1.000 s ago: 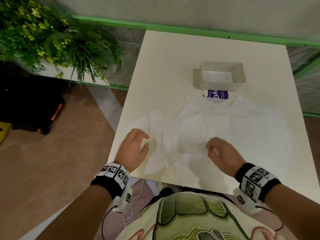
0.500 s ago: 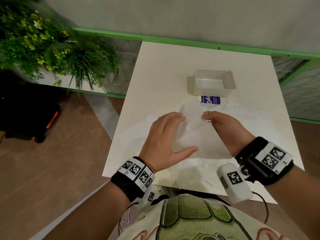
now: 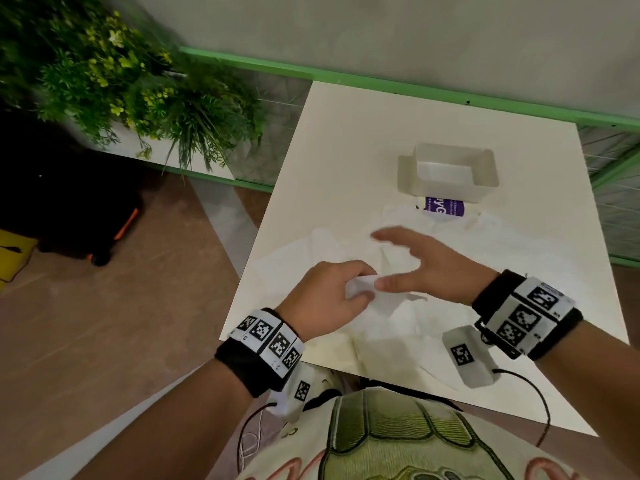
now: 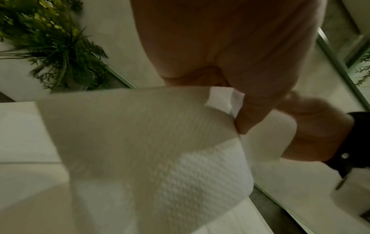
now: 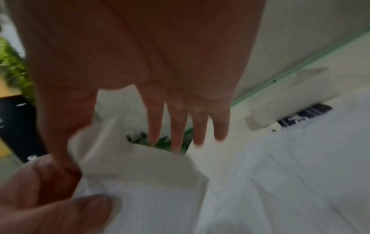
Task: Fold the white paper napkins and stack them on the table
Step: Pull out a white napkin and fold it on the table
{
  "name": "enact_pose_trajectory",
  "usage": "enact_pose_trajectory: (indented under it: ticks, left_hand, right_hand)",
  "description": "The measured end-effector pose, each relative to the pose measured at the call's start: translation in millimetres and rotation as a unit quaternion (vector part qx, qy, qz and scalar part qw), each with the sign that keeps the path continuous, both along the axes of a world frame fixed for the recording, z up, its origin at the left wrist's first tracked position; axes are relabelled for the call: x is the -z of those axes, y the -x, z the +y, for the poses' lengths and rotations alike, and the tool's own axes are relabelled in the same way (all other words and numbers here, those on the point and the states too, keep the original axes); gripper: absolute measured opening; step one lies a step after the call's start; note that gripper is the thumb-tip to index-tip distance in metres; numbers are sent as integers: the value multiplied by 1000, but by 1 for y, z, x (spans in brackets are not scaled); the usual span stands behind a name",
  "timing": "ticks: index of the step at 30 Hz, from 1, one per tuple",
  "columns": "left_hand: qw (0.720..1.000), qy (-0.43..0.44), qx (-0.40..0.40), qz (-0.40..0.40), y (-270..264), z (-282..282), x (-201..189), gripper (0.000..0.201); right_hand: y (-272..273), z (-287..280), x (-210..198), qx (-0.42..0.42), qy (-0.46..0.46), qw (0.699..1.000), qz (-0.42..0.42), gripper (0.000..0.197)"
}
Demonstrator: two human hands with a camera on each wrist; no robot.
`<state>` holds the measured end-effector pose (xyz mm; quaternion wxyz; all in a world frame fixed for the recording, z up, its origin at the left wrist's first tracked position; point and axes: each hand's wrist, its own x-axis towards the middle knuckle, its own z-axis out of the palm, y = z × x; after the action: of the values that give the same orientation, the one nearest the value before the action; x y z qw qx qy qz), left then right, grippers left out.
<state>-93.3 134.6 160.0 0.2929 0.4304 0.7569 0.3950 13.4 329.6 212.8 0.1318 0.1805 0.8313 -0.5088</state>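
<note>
Head view: I am mid-fold on one napkin (image 3: 363,287), held just above the near part of the bench (image 3: 346,150). My left hand (image 3: 329,296) pinches its corner between thumb and fingers. My right hand (image 3: 433,268) is spread, fingers straight, thumb tip touching the same corner. I judge the next move to be aligning the edges and pressing a crease. Loose napkins (image 3: 519,258) cover the bench beneath, so no spot is free for a stack. A tray (image 3: 450,171) and a purple pack (image 3: 445,207) sit beyond; plants (image 3: 138,88) stand left.
</note>
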Motion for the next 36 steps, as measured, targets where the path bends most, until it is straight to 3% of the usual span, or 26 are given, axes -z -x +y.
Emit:
enact_pose_trajectory:
  ticks: [2,4,9,11,13,14,16,20,23,25,30,36]
  left_hand:
    - [999,12,-13,-41,1,-5,0,25]
    - [995,28,-39,-86,4,-11,2,26]
    - [959,46,-141,-240,17,-38,16,23]
    - [945,45,-174,-273,22,-50,25,17]
    - [935,53,-182,-300,26,-60,32,14]
    - [928,62,-187,-315,28,-64,35,13]
    - [906,81,-222,-351,31,-69,40,13]
    - [852,84,-320,-406,36,-78,58,15]
    - [813,80,-403,-413,40,-82,73,16]
    - [799,79,-434,-410,44,-81,80,22]
    - [797,58,-479,-363,60,-68,91,19]
    - [813,93,-512,-262,75,-56,104,21]
  right_hand:
    - [9,0,14,-15,75,996,-53,31]
    - [17,0,27,34,110,993,-38,13]
    - [29,-2,45,209,260,942,-12,11]
    - [33,-4,53,215,290,931,-51,29]
    - [37,-10,64,163,271,943,-107,48]
    - [39,-14,68,128,259,950,-120,49]
    - [47,-20,75,114,225,961,-117,29]
    - [63,-22,95,207,227,944,-118,23]
    - [73,-20,111,165,193,949,-189,24]
    - [82,-21,117,127,155,955,-217,14]
    - [114,-19,127,200,117,962,-146,39]
    - [139,-19,147,164,4,980,-115,12]
